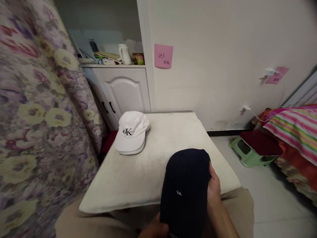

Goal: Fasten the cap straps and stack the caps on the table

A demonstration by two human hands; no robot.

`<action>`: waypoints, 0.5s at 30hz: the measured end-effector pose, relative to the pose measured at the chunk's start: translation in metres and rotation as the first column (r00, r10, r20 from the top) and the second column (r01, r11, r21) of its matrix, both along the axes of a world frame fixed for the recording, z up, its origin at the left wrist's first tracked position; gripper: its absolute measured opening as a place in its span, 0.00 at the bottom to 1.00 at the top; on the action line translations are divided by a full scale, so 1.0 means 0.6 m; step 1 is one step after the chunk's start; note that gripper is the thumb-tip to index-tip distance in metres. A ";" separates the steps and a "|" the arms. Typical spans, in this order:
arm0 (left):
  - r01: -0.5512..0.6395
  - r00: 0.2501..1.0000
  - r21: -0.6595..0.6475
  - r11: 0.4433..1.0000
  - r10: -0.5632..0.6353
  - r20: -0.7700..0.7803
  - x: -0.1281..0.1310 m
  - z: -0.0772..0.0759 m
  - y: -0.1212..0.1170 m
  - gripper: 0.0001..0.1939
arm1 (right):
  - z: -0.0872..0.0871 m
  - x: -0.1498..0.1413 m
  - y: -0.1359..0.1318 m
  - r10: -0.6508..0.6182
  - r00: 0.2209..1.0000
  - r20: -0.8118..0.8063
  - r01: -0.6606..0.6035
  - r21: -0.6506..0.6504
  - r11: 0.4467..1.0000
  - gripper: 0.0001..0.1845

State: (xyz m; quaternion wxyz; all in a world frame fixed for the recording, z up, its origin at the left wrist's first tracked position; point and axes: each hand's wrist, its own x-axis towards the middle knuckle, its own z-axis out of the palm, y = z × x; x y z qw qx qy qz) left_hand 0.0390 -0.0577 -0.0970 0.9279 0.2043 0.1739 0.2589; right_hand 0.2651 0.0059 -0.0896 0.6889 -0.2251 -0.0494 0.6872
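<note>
I hold a dark navy cap (184, 190) over the near edge of a white table (153, 165). My right hand (214, 190) grips the cap's right side, fingers curled against the fabric. At the bottom edge of the view my left hand (155, 229) holds the cap's lower rim; only part of that hand shows. A small white mark sits on the cap's front. Two white caps (131, 132), stacked with a black logo on the top one, lie at the table's far left, apart from both hands.
A floral-covered sofa (37, 115) fills the left side. A white cabinet (121, 89) with a kettle and clutter stands behind. A green stool (250, 153) and a bed with striped bedding (294, 132) are at right. Pink notes hang on the wall (163, 56).
</note>
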 end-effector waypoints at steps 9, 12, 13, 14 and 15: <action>-0.369 0.929 -0.110 0.923 0.363 -0.075 -0.018 -0.035 0.032 0.10 | 0.001 -0.002 0.020 -0.061 0.985 -0.159 0.062 0.000 0.998 0.14; -0.338 0.940 -0.141 0.930 0.341 -0.003 -0.018 -0.032 0.032 0.13 | 0.005 -0.009 0.023 -0.033 0.976 -0.217 0.025 -0.037 0.999 0.17; -0.331 0.943 -0.141 0.933 0.334 -0.001 -0.018 -0.030 0.031 0.14 | 0.005 -0.010 0.024 -0.030 0.973 -0.230 0.020 -0.047 0.999 0.18; -0.330 0.943 -0.137 0.934 0.332 -0.012 -0.020 -0.028 0.030 0.15 | 0.004 -0.010 0.024 -0.033 0.971 -0.237 0.021 -0.051 0.998 0.19; -0.332 0.943 -0.131 0.934 0.331 -0.029 -0.022 -0.026 0.030 0.17 | 0.002 -0.009 0.025 -0.039 0.970 -0.238 0.027 -0.052 0.998 0.18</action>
